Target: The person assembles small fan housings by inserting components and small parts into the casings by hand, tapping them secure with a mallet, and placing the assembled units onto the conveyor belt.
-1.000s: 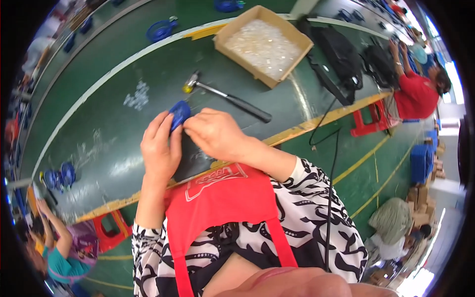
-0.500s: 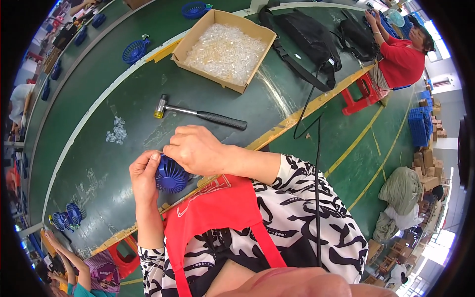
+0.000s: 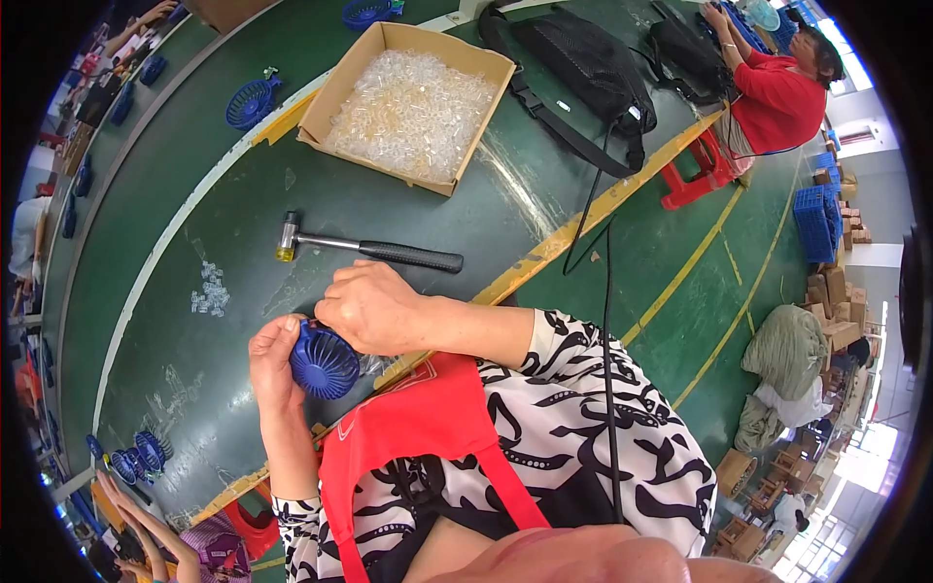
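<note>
Blue slatted housing (image 3: 325,364) at the near edge of the bench (image 3: 389,209).
Left hand (image 3: 275,364) pinches its top end, thumb against fingers; right hand (image 3: 367,306) curled there too, cannot tell on what. Hammer (image 3: 389,251) lies beyond.

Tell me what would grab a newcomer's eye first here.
Probably the bright red apron on the person's chest, at lower centre. Just above it, the left hand holds a blue slatted piece, the right hand curled beside its top. Farther up, a cardboard box of small clear pieces sits beyond a hammer.
</note>
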Tool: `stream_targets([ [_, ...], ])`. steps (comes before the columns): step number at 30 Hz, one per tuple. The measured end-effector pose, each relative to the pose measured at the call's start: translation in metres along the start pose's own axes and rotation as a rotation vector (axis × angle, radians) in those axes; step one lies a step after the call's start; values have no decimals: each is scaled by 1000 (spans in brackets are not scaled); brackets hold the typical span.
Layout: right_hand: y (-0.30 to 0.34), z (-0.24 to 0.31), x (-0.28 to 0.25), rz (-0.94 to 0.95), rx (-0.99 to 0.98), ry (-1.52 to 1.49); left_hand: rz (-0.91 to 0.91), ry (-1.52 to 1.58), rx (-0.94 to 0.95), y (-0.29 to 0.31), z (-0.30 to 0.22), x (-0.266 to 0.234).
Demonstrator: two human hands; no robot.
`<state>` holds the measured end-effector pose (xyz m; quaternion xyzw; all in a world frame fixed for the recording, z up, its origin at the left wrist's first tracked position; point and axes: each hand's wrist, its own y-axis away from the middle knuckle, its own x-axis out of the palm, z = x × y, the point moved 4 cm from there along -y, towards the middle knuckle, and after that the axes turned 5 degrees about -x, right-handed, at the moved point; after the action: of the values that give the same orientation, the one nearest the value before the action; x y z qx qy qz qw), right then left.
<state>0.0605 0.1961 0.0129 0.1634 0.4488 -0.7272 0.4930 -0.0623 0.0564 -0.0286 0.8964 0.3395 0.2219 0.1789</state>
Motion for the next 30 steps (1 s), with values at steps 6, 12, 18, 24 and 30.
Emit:
stream_targets([
  [6,-1,-13,6,59,45,-26,-8,-106,-87,-11,-2,6],
  [12,-16,-36,-16,-90,154,333,-59,-401,-40,-39,-26,18],
  [18,-8,-55,-3,78,201,413,-335,-885,402,-24,-33,24],
  [24,-4,-69,-13,149,369,252,-351,-1275,772,27,-11,30],
  [30,-6,-26,-43,7,384,5,-444,-1265,758,19,-5,32],
])
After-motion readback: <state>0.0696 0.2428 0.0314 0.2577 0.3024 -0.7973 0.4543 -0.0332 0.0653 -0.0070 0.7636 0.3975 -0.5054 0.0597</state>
